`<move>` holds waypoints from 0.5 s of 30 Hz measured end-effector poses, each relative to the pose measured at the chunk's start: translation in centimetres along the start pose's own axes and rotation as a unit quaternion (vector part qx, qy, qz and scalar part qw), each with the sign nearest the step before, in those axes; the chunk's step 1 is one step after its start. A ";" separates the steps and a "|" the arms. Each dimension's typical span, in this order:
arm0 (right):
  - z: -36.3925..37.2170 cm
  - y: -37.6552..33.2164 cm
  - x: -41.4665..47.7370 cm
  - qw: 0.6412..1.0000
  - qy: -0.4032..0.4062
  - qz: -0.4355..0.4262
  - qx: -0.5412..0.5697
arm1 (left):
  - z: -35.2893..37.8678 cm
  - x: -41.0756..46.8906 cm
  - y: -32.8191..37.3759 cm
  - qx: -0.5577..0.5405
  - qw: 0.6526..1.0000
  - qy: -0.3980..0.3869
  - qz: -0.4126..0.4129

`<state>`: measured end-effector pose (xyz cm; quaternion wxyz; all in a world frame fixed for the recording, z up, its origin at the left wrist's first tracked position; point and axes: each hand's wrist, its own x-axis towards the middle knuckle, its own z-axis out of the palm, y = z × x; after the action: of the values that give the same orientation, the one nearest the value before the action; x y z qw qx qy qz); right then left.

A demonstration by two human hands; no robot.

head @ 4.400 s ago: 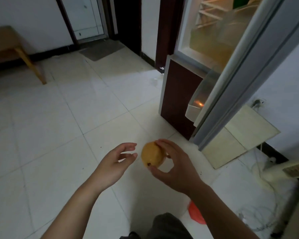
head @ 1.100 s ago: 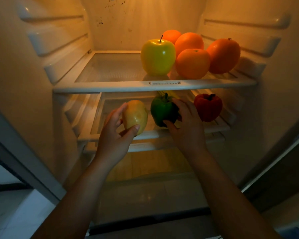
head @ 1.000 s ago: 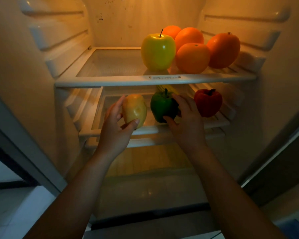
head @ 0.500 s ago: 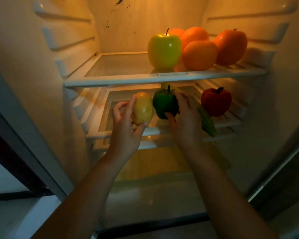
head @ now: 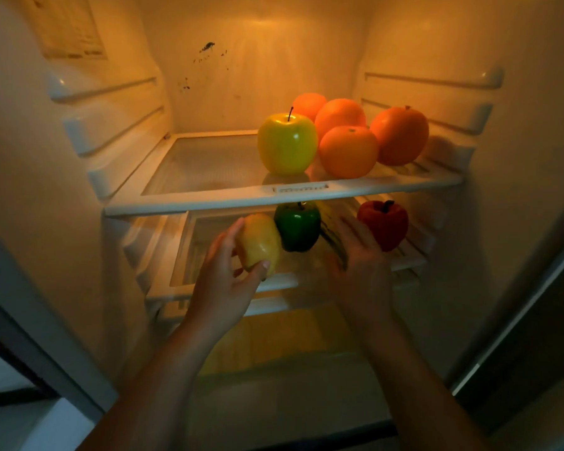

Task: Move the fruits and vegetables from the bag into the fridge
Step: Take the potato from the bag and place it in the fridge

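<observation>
The left grip [head: 228,278] curls round the yellow fruit [head: 258,245] at the front edge of the lower shelf [head: 280,283], just beside the green pepper [head: 297,227], the blurred right grip [head: 362,255] spread and seemingly empty; let go this near the lip, the fruit may roll out.

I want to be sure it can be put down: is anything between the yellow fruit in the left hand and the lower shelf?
Nothing visible. The left hand holds the yellow fruit above the front of the lower shelf. The green pepper sits close on its right, beside it, not under it.
</observation>
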<state>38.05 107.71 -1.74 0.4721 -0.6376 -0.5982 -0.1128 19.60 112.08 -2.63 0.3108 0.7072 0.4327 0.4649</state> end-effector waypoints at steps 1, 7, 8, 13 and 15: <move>-1.0 0.7 -0.5 1.000 0.009 0.007 0.001 | 0.0 -0.2 0.1 -0.010 1.000 -0.001 -0.016; -2.7 3.7 -1.6 0.998 -0.049 0.043 -0.019 | 0.3 -1.0 0.2 -0.020 0.997 0.021 -0.068; -2.5 3.7 -1.8 0.997 -0.056 0.043 -0.012 | 0.4 -0.9 0.2 -0.015 0.997 0.024 -0.071; -1.6 3.4 -1.9 0.996 -0.073 0.060 0.008 | 0.3 -0.3 0.4 0.001 0.996 0.037 -0.080; -0.8 3.1 -1.1 0.995 -0.085 0.058 0.005 | 0.4 -0.1 0.4 0.007 0.996 0.036 -0.080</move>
<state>40.77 106.94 -3.51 0.4289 -0.6761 -0.5984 -0.0273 20.03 111.82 -2.50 0.3264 0.6556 0.5015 0.4606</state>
